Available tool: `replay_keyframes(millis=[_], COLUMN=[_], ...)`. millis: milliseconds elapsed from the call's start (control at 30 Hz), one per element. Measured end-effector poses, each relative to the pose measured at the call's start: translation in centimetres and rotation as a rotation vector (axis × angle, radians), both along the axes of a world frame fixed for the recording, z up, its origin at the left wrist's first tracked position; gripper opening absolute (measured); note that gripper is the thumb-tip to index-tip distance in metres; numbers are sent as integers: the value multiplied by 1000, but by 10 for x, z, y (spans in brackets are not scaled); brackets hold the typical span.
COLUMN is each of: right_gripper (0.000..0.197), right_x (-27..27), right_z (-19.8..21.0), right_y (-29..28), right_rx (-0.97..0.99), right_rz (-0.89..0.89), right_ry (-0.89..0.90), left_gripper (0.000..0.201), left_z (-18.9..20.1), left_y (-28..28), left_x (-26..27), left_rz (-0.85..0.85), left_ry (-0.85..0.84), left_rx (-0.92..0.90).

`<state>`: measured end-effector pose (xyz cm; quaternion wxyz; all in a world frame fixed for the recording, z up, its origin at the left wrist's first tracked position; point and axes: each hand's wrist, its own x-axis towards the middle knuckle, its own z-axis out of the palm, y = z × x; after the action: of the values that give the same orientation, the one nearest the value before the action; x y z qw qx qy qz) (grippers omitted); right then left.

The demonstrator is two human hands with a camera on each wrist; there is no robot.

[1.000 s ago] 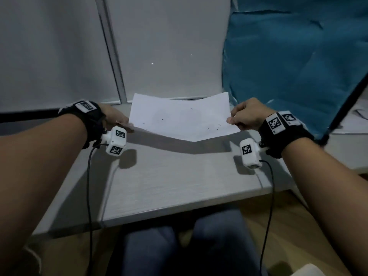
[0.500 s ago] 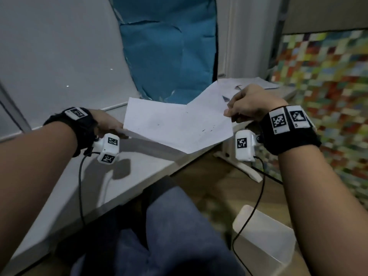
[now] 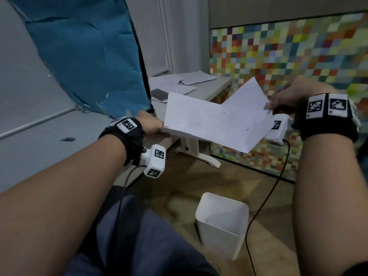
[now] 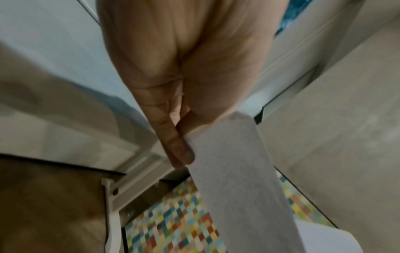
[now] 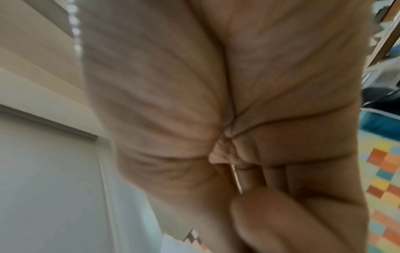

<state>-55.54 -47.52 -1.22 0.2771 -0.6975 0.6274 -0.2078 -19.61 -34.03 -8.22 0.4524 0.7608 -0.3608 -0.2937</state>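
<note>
A white sheet of paper (image 3: 215, 120) with a few small dark marks hangs in the air between both hands, bent along its middle. My left hand (image 3: 153, 124) pinches its left edge; in the left wrist view the fingers (image 4: 173, 137) lie under the paper (image 4: 238, 179). My right hand (image 3: 286, 98) pinches the right edge, and the right wrist view shows only a thin sliver of the paper (image 5: 236, 179) between thumb and curled fingers. The sheet is held over the floor, past the right end of the grey table (image 3: 39, 148).
A white open-topped bin (image 3: 223, 224) stands on the wooden floor below the paper. A second desk (image 3: 211, 86) behind carries loose papers and a dark flat object. A blue sheet (image 3: 89, 56) covers the wall; a multicoloured checkered panel (image 3: 288, 56) is at right. My knees are below.
Both hands carried the paper from above the grey table rightward, out over the floor above the white bin. The view swung right with them. Both grips held.
</note>
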Motion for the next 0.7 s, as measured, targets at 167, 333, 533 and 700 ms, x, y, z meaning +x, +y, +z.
replay_keyframes(millis=[167,333,533,700], right_gripper=[33,36,24,18], right_x=[-47,-76,-73,-51], right_z=[-33,-91,-167,-234], right_y=[-22,-49,-63,-71], right_rx=[51,167,169,198], right_rz=[-137,-247,-236,-196], right_ry=[53,26,54,-84], left_gripper=[25,20,12,16], left_z=[-37,-115,-187,-224], left_y=[-37,-66,-75,-67], left_x=[-67,-96,-82,-49], left_rz=[-73,-55,-21,-1], left_ry=[-123,-81,25,102], left_rx=[44,104,187,275])
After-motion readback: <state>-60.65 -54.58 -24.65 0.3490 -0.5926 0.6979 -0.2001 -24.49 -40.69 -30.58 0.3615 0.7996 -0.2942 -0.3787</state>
